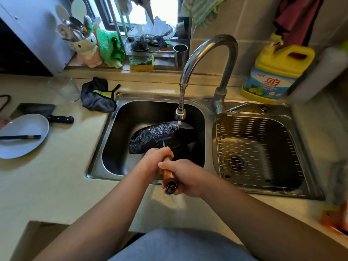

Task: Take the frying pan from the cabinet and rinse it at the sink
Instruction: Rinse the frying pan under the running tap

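Pan: dark, rough-speckled, tilted in the steel left basin under your tap's nozzle.
Handle: smooth brown wood.
Hands: your left hand and right hand clamped round it.

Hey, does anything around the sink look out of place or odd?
Nothing much. The pan is tilted on edge under the faucet in the left basin, both hands on its handle, which suits rinsing. A cleaver lies by the plate.
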`<state>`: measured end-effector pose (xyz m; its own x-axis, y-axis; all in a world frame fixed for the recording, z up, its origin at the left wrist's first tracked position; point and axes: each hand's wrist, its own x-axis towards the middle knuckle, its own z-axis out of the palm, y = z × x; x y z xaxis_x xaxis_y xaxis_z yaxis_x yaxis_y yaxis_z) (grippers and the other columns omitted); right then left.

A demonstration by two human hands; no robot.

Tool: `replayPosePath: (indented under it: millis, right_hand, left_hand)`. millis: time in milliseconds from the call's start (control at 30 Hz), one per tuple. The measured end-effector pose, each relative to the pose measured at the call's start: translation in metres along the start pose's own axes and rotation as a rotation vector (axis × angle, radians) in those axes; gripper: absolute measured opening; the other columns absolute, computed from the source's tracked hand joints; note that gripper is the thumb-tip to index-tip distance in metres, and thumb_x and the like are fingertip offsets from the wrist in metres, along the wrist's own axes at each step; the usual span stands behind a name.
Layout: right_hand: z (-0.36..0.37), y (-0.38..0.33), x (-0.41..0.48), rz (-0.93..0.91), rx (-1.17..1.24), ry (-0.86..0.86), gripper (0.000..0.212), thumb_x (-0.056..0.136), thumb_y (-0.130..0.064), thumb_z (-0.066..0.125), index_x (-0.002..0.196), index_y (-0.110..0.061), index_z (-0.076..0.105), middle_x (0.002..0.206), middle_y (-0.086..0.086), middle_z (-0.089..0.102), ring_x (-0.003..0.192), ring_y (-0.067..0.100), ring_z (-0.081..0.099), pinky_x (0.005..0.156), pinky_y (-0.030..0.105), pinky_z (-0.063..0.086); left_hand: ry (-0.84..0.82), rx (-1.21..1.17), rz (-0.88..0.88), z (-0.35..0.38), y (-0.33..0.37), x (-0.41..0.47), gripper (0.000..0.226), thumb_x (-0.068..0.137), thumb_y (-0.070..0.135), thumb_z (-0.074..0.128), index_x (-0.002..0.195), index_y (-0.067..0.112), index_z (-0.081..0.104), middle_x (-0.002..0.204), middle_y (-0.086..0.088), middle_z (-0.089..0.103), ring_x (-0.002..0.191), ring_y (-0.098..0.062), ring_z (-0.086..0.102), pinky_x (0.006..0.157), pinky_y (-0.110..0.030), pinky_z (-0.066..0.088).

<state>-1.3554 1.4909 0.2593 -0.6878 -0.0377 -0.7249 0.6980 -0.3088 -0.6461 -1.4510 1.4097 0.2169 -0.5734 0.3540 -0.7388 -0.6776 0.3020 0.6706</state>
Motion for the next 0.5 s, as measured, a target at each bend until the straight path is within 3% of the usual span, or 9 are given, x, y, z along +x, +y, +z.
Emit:
replayPosePath:
  millis: [200, 333, 400, 500]
  right_hand:
    - [-0.027, -0.001, -0.005, -0.035, -0.197, 0.016, 0.042, 0.095, -0.046, 0.053, 0.105, -0.007, 0.065, 0.063, 0.004, 0.071, 0.051, 0.014, 0.067, 0.042, 0.022, 0.051]
    - [-0.101, -0.027, 0.003, -0.056, -0.129, 0.356, 0.034, 0.096, -0.043, 0.054, 0.106, -0.012, 0.064, 0.083, 0.008, 0.073, 0.063, 0.015, 0.071, 0.051, 0.026, 0.054]
    - [-0.141, -0.044, 0.013, -0.099, 0.021, 0.524, 0.027, 0.097, -0.036, 0.055, 0.106, -0.012, 0.063, 0.091, 0.011, 0.071, 0.074, 0.020, 0.070, 0.058, 0.030, 0.054]
    - [-0.182, -0.065, 0.032, -0.180, 0.209, 0.677, 0.023, 0.099, -0.030, 0.055, 0.107, -0.009, 0.060, 0.091, 0.011, 0.069, 0.075, 0.020, 0.069, 0.062, 0.031, 0.055]
  left_hand:
    - [0.007, -0.078, 0.030, 0.001, -0.011, -0.001, 0.012, 0.082, 0.009, 0.064, 0.091, 0.003, 0.058, 0.069, -0.011, 0.053, 0.057, -0.021, 0.054, 0.058, -0.033, 0.047]
    - [0.029, -0.103, 0.041, -0.005, -0.012, -0.002, 0.011, 0.085, 0.008, 0.063, 0.094, 0.002, 0.061, 0.075, -0.013, 0.057, 0.060, -0.018, 0.058, 0.059, -0.031, 0.050]
    - [0.037, -0.135, 0.040, -0.008, -0.012, -0.002, 0.010, 0.085, 0.007, 0.063, 0.093, 0.001, 0.062, 0.078, -0.014, 0.057, 0.061, -0.017, 0.059, 0.060, -0.031, 0.050]
    - [0.048, -0.160, 0.025, -0.010, -0.015, -0.002, 0.011, 0.085, 0.008, 0.064, 0.094, 0.002, 0.062, 0.081, -0.014, 0.058, 0.062, -0.018, 0.059, 0.064, -0.033, 0.051]
